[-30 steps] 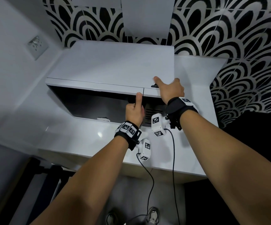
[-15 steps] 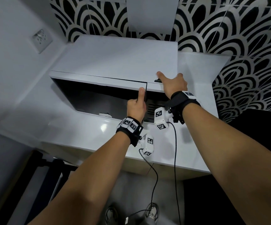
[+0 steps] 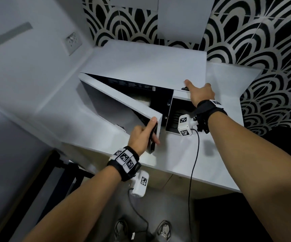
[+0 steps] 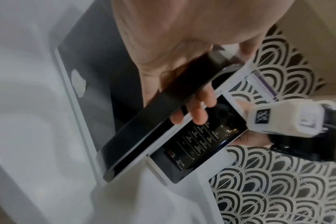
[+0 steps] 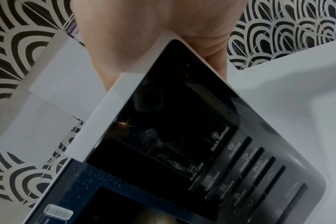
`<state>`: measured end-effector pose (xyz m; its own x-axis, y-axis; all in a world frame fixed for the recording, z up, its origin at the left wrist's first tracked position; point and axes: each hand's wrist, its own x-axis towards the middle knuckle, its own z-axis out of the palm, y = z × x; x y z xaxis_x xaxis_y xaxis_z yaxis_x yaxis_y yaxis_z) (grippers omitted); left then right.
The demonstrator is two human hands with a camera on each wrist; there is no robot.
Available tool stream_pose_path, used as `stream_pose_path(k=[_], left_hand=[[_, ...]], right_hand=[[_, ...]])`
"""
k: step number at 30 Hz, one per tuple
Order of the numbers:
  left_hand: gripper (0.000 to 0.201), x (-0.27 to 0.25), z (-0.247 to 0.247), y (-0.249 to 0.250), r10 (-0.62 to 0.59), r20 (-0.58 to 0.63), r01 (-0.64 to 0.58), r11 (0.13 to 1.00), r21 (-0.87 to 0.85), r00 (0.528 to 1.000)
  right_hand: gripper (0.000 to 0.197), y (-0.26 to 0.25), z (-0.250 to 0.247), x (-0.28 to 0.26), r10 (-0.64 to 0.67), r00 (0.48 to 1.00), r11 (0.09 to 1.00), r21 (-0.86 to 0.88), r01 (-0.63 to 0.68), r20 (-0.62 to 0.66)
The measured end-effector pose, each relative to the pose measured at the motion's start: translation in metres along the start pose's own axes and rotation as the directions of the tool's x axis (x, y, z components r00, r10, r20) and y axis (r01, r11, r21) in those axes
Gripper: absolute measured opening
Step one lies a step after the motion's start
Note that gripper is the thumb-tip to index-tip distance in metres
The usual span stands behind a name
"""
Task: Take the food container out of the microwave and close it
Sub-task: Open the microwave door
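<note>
A white microwave (image 3: pixel 146 67) stands on a white counter (image 3: pixel 211 163), and its door (image 3: pixel 120 98) is swung partly open to the left. My left hand (image 3: pixel 154 131) grips the black door handle (image 4: pixel 153 121), with the fingers (image 4: pixel 199 106) curled behind it. My right hand (image 3: pixel 197 86) rests flat on the microwave's top front right corner, above the dark control panel (image 5: pixel 182 128). Something pale (image 3: pixel 142 101) shows inside the cavity, mostly hidden by the door; I cannot tell if it is the food container.
Black-and-white patterned tiles (image 3: pixel 272 49) cover the wall behind and to the right. A wall socket (image 3: pixel 73 42) sits on the plain left wall. The counter's front edge is close to me, and a wrist-camera cable (image 3: pixel 193 163) hangs over it.
The microwave door has gone from shut to partly open, swinging out to the left. My left hand came toward me with the handle. My right hand stayed on top.
</note>
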<state>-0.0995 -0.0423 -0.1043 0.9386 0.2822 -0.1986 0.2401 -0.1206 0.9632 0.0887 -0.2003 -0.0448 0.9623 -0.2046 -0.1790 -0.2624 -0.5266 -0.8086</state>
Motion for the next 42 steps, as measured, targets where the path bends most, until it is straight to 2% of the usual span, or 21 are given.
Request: stream_pose_path(k=[3,6,9,12,15,18,22,28,30,34,38,42], left_hand=[[0.087,-0.028,-0.019,0.001,-0.017,-0.115,0.035,0.987,0.155,0.993],[0.084,-0.048,-0.033,0.001,-0.017,-0.278,0.084,0.969,0.232,0.961],[0.062,-0.062,-0.045,0.01,0.025,-0.4,0.126,0.929,0.347,0.916],[0.074,-0.073,-0.056,0.028,0.119,-0.384,0.078,0.885,0.459,0.916],[0.081,-0.07,-0.067,0.044,0.113,-0.339,0.11,0.812,0.573,0.934],[0.075,-0.069,-0.074,0.057,0.037,-0.319,0.19,0.736,0.65,0.947],[0.058,-0.076,-0.084,0.063,-0.026,-0.35,0.285,0.639,0.714,0.936],[0.039,-0.081,-0.11,0.049,-0.007,-0.403,0.34,0.55,0.763,0.915],[0.042,-0.078,-0.118,0.042,-0.006,-0.455,0.39,0.526,0.756,0.891],[0.061,-0.066,-0.133,0.026,-0.003,-0.6,0.538,0.448,0.714,0.8],[0.074,-0.054,-0.154,0.013,0.016,-0.699,0.632,0.414,0.655,0.715],[0.073,-0.058,-0.183,0.004,0.111,-0.693,0.626,0.347,0.699,0.712]], right_hand=[[0.094,0.0,-0.001,-0.001,0.007,1.0,1.0,0.008,-0.007,0.011],[0.093,0.001,0.0,-0.002,0.002,1.0,1.0,0.021,-0.002,0.003],[0.088,0.001,0.0,-0.003,-0.007,1.0,1.0,0.024,0.007,0.001],[0.088,0.0,-0.002,-0.005,-0.013,1.0,1.0,0.02,0.013,0.002],[0.088,-0.002,-0.003,-0.008,-0.012,1.0,1.0,0.015,0.012,0.009],[0.094,-0.003,-0.005,-0.012,-0.007,1.0,1.0,0.009,0.007,0.015],[0.098,-0.003,-0.006,-0.013,-0.001,1.0,1.0,-0.008,0.001,0.016],[0.099,-0.001,-0.007,-0.012,-0.002,1.0,1.0,-0.018,0.003,0.027],[0.099,-0.001,-0.009,-0.013,0.001,1.0,1.0,-0.025,0.0,0.027],[0.098,-0.001,-0.007,-0.015,0.0,1.0,1.0,-0.002,0.0,0.027],[0.095,-0.001,-0.007,-0.014,-0.007,0.999,1.0,-0.002,0.007,0.036],[0.099,0.0,-0.007,-0.013,0.001,0.999,1.0,0.014,-0.002,0.039]])
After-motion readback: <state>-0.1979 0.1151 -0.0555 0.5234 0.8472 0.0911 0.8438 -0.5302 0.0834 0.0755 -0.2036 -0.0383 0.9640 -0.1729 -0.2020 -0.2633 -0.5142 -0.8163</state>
